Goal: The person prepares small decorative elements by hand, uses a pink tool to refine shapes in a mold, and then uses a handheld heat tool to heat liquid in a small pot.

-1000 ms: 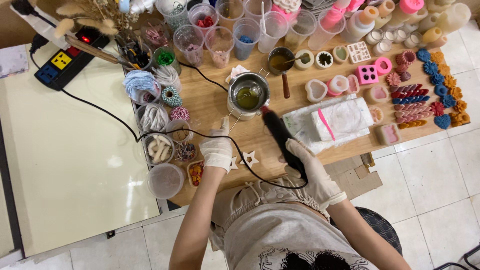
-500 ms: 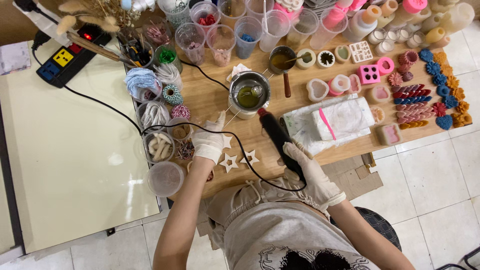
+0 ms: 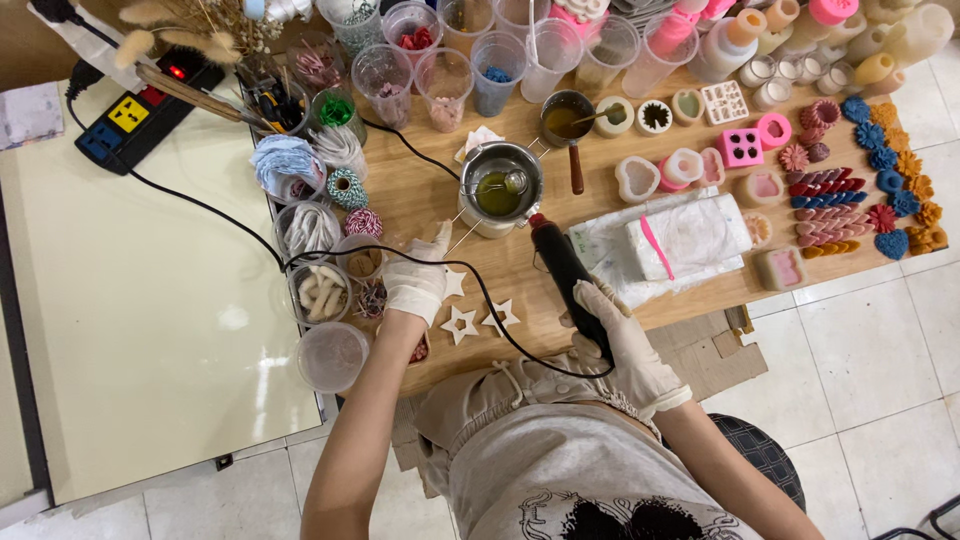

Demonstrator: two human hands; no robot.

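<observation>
Workbench [image 3: 470, 180] of pale wood fills the upper middle of the overhead view, crowded with craft supplies, and a person sits at its six o'clock edge wearing thin white gloves. At ten o'clock from the bench a cream tabletop [image 3: 130, 300] carries a black power strip [image 3: 135, 115], from which a black cord [image 3: 330, 258] loops across to the tool. Plastic cups [image 3: 470, 45] line the twelve o'clock edge; coloured wax shapes [image 3: 860, 180] fill the three o'clock end. Near centre stands a metal melting pot [image 3: 500, 190] holding greenish liquid. The right hand [image 3: 625, 340] wraps its fingers closed around the grip of a black heat tool [image 3: 565, 270], whose nozzle points toward eleven o'clock, at the pot. The left hand [image 3: 418, 275] rests just at seven o'clock of the pot, fingers loosely together and curled down on the bench; whether they pinch anything cannot be told. Three small white star pieces [image 3: 462, 322] lie just at five o'clock of that hand. Judging from this, the heating goes best with the nozzle kept near the pot but not touching, the cord held clear of the stars, and the left glove kept out of the hot air.
</observation>
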